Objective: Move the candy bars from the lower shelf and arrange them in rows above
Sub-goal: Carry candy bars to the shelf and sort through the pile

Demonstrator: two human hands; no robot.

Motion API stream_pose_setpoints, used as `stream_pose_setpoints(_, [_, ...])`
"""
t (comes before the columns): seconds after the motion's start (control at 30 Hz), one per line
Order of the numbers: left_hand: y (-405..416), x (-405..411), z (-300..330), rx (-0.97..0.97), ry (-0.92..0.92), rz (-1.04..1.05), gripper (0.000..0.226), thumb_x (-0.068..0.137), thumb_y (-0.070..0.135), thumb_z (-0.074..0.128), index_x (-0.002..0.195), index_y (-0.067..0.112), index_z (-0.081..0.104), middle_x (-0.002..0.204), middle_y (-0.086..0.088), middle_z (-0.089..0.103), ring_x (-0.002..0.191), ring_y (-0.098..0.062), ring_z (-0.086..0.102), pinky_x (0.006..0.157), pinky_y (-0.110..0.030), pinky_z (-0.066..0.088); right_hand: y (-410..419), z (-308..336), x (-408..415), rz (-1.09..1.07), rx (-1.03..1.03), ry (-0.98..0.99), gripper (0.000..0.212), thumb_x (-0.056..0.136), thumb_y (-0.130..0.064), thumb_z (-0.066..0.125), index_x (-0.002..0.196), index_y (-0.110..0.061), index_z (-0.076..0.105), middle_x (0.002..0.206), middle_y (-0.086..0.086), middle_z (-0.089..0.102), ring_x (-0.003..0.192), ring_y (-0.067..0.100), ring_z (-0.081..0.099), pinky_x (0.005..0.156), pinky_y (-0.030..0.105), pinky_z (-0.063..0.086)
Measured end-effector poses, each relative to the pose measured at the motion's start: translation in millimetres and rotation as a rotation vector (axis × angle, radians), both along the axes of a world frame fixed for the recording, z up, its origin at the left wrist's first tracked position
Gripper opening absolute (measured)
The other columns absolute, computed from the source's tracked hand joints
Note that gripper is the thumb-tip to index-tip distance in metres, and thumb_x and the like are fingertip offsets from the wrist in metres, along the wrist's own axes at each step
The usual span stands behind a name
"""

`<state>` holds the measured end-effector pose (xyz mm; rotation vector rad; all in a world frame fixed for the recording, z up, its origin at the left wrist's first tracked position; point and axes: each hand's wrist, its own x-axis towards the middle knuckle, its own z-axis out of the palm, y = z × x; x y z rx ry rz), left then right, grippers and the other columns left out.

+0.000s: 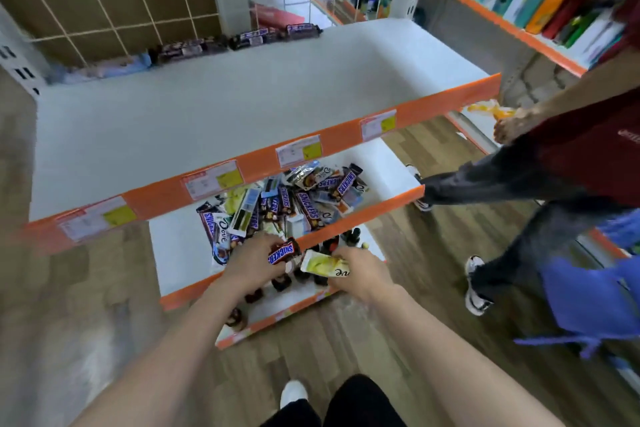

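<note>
Left hand [254, 262] grips brown Snickers bar [284, 252], right hand [360, 272] pinches pale-yellow Dove packet [323, 267], at lower white shelf's [180, 253] front edge.

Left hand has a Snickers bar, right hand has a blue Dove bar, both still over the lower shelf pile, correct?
Not quite. In the head view the right hand holds a yellow Dove bar, not a blue one. The left hand does hold a Snickers bar, both over the lower shelf.

Upper shelf [214, 107], white with orange front lip: row of candy bars [239, 40] along its back edge, upper centre of frame; lower shelf [176, 253], centre of frame: loose heap of Snickers and Dove bars [287, 204]; bottom shelf [298, 298], below: small dark bottles [282, 282].
</note>
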<state>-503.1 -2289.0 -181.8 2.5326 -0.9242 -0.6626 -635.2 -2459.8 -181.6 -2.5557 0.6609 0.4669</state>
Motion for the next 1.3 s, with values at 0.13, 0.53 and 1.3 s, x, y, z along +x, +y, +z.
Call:
stream_pose_setpoints(0.13, [-3,13,-6,0.001,0.020,0.077,0.044,0.079,0.033,0.066,0.120,0.019,0.056,0.117,-0.004,0.054,0.104,-0.022,0.054,0.084,-0.035,0.046,-17,-9,33,0.093,0.033,-0.030,0.055,0.080,-0.039,0.066,0.131,-0.029,0.049,0.125,-0.001,0.059,0.111,0.021,0.057,0.079,0.031,0.050])
stream_pose_setpoints(0.53, [-58,13,-22,0.012,0.030,0.403,0.051,0.079,0.041,0.067,0.122,0.018,0.057,0.124,-0.006,0.056,0.111,-0.024,0.054,0.092,-0.040,0.045,-107,-25,96,0.414,0.018,-0.039,0.057,0.082,-0.035,0.067,0.134,-0.023,0.046,0.128,0.004,0.058,0.114,0.024,0.056,0.084,0.034,0.050])
stream_pose_setpoints(1.3, [-96,19,-91,0.106,0.062,0.531,0.045,0.080,0.024,0.067,0.122,0.013,0.054,0.112,-0.011,0.057,0.104,-0.030,0.055,0.085,-0.040,0.046,-130,-93,136,0.205,0.250,0.054,0.062,0.088,-0.036,0.062,0.133,-0.004,0.033,0.119,0.014,0.059,0.106,0.031,0.057,0.072,0.027,0.040])
